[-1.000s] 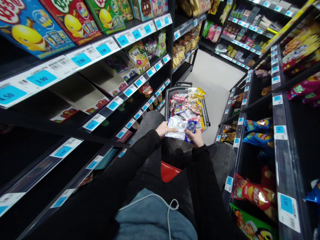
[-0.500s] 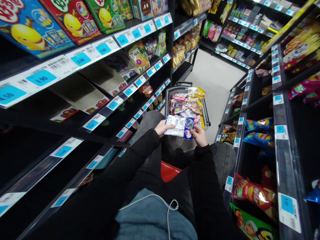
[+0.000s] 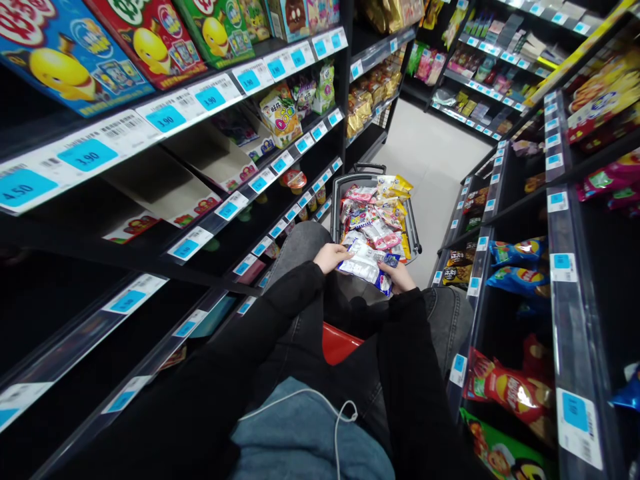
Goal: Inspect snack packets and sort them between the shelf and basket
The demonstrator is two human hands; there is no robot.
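Note:
Between my knees I hold a flat white and blue snack packet (image 3: 367,265) with both hands. My left hand (image 3: 330,257) grips its left end and my right hand (image 3: 398,277) grips its right end, fingers closed on it. The packet is tilted, its right end lower. Just beyond it stands a grey shopping basket (image 3: 412,230) filled with several bright snack packets (image 3: 375,213). My legs in grey jeans flank the packet, and a red seat edge (image 3: 339,341) shows below my arms.
Dark shelves with blue price tags line the left side, holding boxed sweets (image 3: 150,37) and pouches (image 3: 278,115). Chip bags (image 3: 515,252) fill the right-hand shelves. A pale floor aisle (image 3: 430,153) runs ahead past the basket to more shelves.
The packet rose slightly toward the basket half a second ago, then came back down and tilted, its right end now lower. My hands stayed on its two ends.

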